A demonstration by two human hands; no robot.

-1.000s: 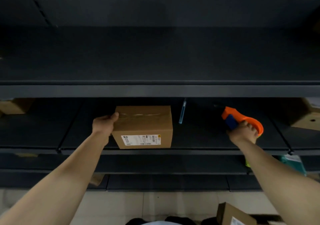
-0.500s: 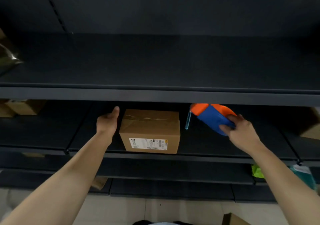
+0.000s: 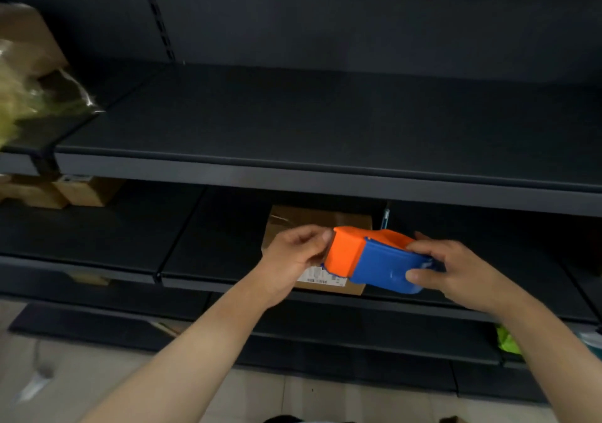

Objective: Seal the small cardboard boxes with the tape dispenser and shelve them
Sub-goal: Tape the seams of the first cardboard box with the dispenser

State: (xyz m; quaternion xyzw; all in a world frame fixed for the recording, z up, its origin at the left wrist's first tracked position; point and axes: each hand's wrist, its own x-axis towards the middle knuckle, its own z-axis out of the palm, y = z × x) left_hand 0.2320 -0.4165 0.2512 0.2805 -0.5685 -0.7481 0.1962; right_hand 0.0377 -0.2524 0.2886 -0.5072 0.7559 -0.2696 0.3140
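An orange and blue tape dispenser is held in the air in front of the middle shelf. My right hand grips its blue end. My left hand pinches at its orange end, fingers closed on the edge. Behind them a small cardboard box with a white label stands on the middle dark shelf, tape visible along its top; my hands and the dispenser hide its front.
A wide dark upper shelf runs above. Cardboard boxes sit at the far left of the middle shelf, and a plastic bag lies on the upper left. A blue pen-like object lies behind the dispenser. A green item sits low on the right.
My right hand lifted the dispenser off the shelf and brought it left, in front of the box. My left hand left the box's side and moved onto the dispenser's orange end.
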